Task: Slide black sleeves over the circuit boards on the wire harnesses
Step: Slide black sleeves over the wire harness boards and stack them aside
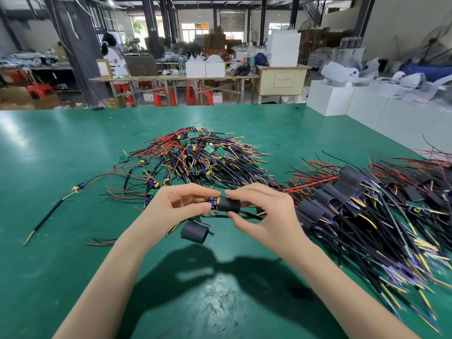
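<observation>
Black sleeve [228, 204] sits partway over the circuit board [213, 203], held above the green table [61, 148] in front of the unsleeved pile [195, 157]. We judge we're mid-slide; next it needs pushing left until the board is covered. Right hand [259, 211] pinches the sleeve, left hand [181, 204] pinches the board end, both wrists raised.

Green table [73, 167], black sleeve [228, 204], small green circuit boards [209, 149], red, black, yellow and blue wires [171, 145], red stools [165, 96]
</observation>
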